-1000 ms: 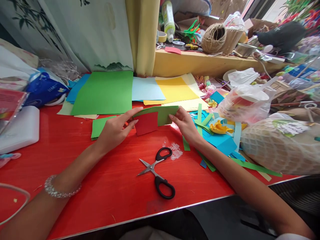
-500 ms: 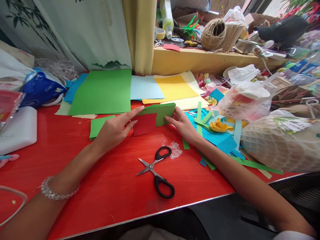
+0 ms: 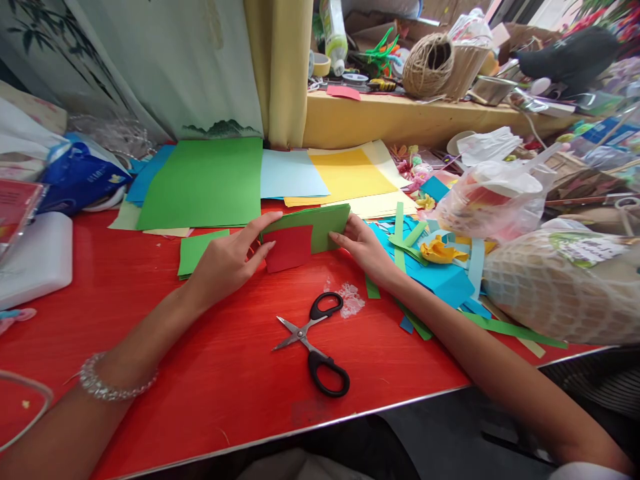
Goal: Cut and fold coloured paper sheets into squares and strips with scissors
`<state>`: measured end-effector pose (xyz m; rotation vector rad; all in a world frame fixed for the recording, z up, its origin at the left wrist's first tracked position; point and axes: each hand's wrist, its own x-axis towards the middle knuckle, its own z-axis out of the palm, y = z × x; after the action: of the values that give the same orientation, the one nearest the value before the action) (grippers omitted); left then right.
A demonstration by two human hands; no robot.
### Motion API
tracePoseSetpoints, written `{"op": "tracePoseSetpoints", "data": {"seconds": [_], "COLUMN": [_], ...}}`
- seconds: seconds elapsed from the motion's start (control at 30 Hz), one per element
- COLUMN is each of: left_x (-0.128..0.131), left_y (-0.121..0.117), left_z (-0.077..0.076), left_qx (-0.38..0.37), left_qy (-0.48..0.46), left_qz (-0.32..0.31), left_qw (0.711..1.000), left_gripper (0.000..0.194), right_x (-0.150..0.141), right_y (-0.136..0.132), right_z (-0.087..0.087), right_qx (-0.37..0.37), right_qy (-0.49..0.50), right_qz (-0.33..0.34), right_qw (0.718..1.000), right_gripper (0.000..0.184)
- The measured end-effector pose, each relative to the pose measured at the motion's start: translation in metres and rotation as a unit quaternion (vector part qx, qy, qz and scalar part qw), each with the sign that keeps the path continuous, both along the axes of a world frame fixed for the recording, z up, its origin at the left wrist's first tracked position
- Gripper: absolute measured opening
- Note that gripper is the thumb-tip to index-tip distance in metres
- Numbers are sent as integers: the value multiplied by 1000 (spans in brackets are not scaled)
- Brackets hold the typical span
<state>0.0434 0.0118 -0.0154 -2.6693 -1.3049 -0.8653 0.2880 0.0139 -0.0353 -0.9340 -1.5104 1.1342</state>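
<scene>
A folded green paper [image 3: 327, 233] is held up on edge between my two hands, over the red table. Against its near left side lies a small red paper square [image 3: 290, 249], pinched under the thumb of my left hand [image 3: 227, 257]. My right hand [image 3: 361, 247] grips the green paper's right edge between thumb and fingers. Nearer to me, scissors [image 3: 305, 340] with black handles lie spread apart on the table. Left of my left hand sits a small stack of cut green paper [image 3: 197, 252], partly hidden by that hand.
Large green [image 3: 205, 183], pale blue [image 3: 293, 173] and yellow sheets [image 3: 350, 175] lie at the back. Blue and green paper scraps [image 3: 440, 280] pile up on the right, beside a netted bag [image 3: 555, 287]. A twine ball [image 3: 427, 67] stands on the ledge.
Almost nothing differs. My left fingers have shifted very slightly left along the green paper; the right hand keeps its hold.
</scene>
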Motion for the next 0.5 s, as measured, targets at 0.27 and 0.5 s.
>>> {"op": "tracePoseSetpoints", "data": {"seconds": [0.27,0.5], "left_x": [1,1], "left_y": [-1,-1], "left_z": [0,0], "left_qx": [-28,-16], "left_qy": [-35,-16], "left_qz": [8,0], "left_qw": [999,1000], "left_gripper": [41,40], "right_x": [0,0], "right_y": [0,0], "right_z": [0,0], "right_qx": [-1,6], "right_qy": [-8,15], "right_qz": [3,13], "right_qw": [1000,1000], "right_gripper": [23,23]}}
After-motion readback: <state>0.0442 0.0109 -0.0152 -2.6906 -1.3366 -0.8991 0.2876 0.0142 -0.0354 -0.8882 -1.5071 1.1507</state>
